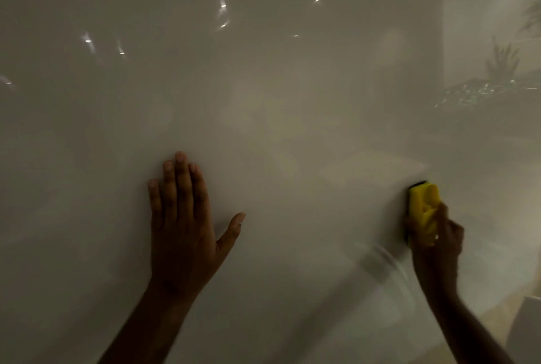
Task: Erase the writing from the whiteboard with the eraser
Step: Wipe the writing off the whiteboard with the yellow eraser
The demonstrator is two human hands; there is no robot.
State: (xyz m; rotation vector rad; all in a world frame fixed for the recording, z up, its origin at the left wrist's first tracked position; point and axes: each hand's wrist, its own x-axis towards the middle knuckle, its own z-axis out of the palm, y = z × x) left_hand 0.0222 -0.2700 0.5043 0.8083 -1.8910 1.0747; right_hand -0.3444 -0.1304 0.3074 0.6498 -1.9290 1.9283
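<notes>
My right hand grips the yellow eraser against the whiteboard, low on the right side; my left hand is flat and open, bracing it. That grey smudge could just smear if I press unevenly.

**Two Bare Arms Reached Up**

The left hand lay flat, palm forward, its fingers straight and close together, thumb splayed out to the right. The right hand was curled in a grip, forearm rising from the lower right corner.
</notes>
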